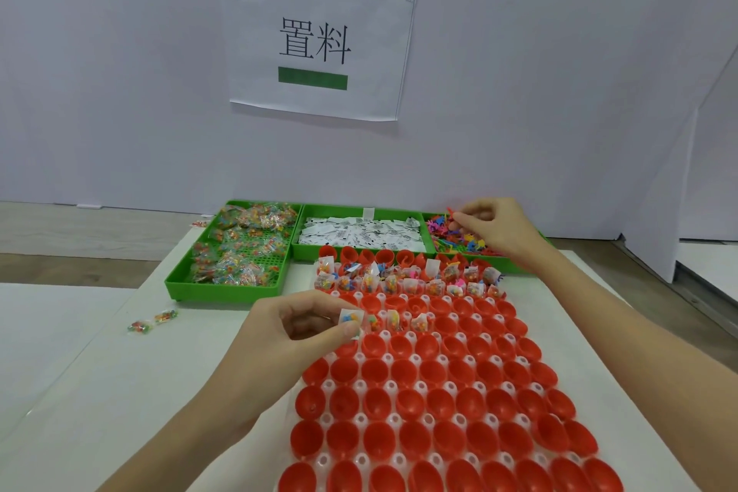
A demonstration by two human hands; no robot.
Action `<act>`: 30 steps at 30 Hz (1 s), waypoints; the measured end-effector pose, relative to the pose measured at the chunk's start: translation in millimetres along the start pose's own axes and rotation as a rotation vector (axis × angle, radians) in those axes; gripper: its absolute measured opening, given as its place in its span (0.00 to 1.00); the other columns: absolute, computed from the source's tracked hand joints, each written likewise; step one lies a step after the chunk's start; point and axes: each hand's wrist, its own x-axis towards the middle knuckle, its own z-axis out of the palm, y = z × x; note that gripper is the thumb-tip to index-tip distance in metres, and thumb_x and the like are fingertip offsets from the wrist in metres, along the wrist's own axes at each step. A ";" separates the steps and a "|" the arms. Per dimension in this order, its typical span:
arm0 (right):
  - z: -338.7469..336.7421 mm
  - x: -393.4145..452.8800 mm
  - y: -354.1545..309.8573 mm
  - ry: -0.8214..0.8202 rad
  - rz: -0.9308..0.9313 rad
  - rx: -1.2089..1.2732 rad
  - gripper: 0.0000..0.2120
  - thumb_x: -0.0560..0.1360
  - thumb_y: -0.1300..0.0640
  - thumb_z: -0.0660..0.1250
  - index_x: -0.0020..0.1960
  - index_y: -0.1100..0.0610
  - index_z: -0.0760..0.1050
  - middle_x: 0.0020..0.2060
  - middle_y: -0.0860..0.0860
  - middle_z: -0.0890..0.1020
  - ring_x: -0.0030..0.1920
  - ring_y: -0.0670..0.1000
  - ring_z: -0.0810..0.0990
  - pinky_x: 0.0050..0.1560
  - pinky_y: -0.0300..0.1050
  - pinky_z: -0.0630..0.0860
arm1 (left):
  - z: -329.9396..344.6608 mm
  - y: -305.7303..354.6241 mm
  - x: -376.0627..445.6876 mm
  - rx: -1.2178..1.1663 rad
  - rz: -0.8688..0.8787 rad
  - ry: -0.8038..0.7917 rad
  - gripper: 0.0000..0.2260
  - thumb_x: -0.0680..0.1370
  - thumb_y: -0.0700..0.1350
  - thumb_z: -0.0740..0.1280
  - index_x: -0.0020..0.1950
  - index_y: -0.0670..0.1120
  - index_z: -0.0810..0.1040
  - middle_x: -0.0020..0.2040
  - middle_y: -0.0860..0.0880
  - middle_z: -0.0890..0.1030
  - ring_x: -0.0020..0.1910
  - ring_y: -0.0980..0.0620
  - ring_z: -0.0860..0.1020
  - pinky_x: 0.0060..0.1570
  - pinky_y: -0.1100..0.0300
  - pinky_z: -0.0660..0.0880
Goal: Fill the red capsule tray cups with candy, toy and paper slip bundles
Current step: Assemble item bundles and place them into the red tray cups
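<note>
The red capsule tray (439,403) stretches from the near edge to the green bins. Its far rows hold candy-and-slip bundles (407,282); most nearer cups are bare. My left hand (295,328) pinches a small candy packet with a paper slip (351,320) over the tray's left side, beside a few filled cups. My right hand (495,228) reaches into the green toy bin (459,242) at the far right, fingertips pinching among the small coloured toys; whether a toy is held is unclear.
A green bin of candy packets (235,248) stands at the far left, with a green bin of paper slips (359,234) in the middle. Two loose candy packets (153,322) lie on the white table at the left. A wall with a paper sign (315,40) stands behind.
</note>
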 end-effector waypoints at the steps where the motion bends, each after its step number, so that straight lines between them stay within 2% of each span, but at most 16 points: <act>1: 1.5 -12.1 -6.2 -0.018 0.010 0.111 0.05 0.80 0.56 0.70 0.52 0.56 0.83 0.43 0.50 0.88 0.45 0.47 0.84 0.44 0.40 0.79 | 0.5 0.9 -0.2 -0.003 0.011 0.000 0.08 0.71 0.50 0.79 0.49 0.52 0.88 0.42 0.47 0.87 0.44 0.51 0.85 0.47 0.67 0.79; 4: 10.7 -56.9 -25.3 -0.103 0.018 0.381 0.07 0.79 0.56 0.70 0.53 0.57 0.84 0.46 0.53 0.88 0.45 0.47 0.83 0.44 0.38 0.80 | 3.1 3.4 -1.4 -0.017 0.043 0.013 0.10 0.70 0.49 0.79 0.51 0.53 0.88 0.43 0.47 0.87 0.45 0.50 0.85 0.47 0.66 0.79; 9: 38.7 -141.2 -48.1 -0.245 0.022 0.549 0.09 0.78 0.52 0.71 0.52 0.55 0.86 0.48 0.56 0.87 0.43 0.47 0.81 0.44 0.36 0.79 | 11.4 4.7 -4.9 -0.100 0.080 0.032 0.12 0.67 0.46 0.81 0.49 0.49 0.87 0.43 0.46 0.86 0.43 0.50 0.85 0.45 0.65 0.80; 13: 62.1 -185.1 -62.8 -0.265 0.003 0.503 0.07 0.75 0.50 0.73 0.50 0.51 0.86 0.41 0.51 0.87 0.38 0.43 0.80 0.42 0.33 0.77 | 21.2 2.1 -10.0 -0.105 0.081 -0.027 0.11 0.68 0.46 0.82 0.46 0.45 0.86 0.41 0.45 0.87 0.41 0.50 0.85 0.43 0.66 0.79; 16: 70.3 -194.5 -68.3 -0.219 -0.053 0.435 0.04 0.77 0.53 0.73 0.49 0.46 0.87 0.42 0.49 0.88 0.42 0.45 0.85 0.45 0.35 0.79 | 24.0 1.4 -11.5 -0.065 0.104 -0.031 0.11 0.68 0.48 0.82 0.45 0.45 0.86 0.41 0.45 0.86 0.42 0.49 0.86 0.44 0.65 0.79; 20: 72.2 -198.5 -66.1 -0.147 -0.081 0.369 0.06 0.76 0.57 0.74 0.48 0.46 0.86 0.43 0.47 0.88 0.45 0.47 0.86 0.47 0.38 0.81 | 28.2 -3.5 -11.5 -0.065 0.094 -0.025 0.08 0.68 0.45 0.82 0.43 0.46 0.87 0.41 0.44 0.87 0.42 0.47 0.87 0.43 0.64 0.80; 25: 64.8 -200.6 -62.4 -0.250 -0.058 0.353 0.11 0.80 0.59 0.70 0.52 0.44 0.86 0.42 0.47 0.88 0.42 0.48 0.87 0.43 0.38 0.81 | 29.2 -7.2 -9.9 -0.048 0.112 0.014 0.12 0.66 0.45 0.83 0.44 0.46 0.85 0.39 0.43 0.86 0.39 0.48 0.85 0.42 0.63 0.80; 28: 59.5 -200.4 -64.5 -0.296 -0.074 0.384 0.09 0.79 0.55 0.71 0.54 0.42 0.86 0.44 0.45 0.88 0.45 0.47 0.87 0.47 0.37 0.81 | 26.4 -4.4 -9.5 -0.004 0.179 0.030 0.12 0.66 0.45 0.83 0.44 0.46 0.84 0.40 0.43 0.86 0.39 0.47 0.86 0.42 0.62 0.81; 30: 56.7 -200.0 -64.4 -0.312 -0.082 0.422 0.09 0.78 0.57 0.72 0.53 0.44 0.86 0.45 0.46 0.88 0.47 0.46 0.87 0.50 0.36 0.81 | 27.1 -0.6 -10.0 0.023 0.232 0.060 0.11 0.66 0.45 0.82 0.45 0.47 0.85 0.38 0.44 0.86 0.38 0.48 0.86 0.40 0.66 0.79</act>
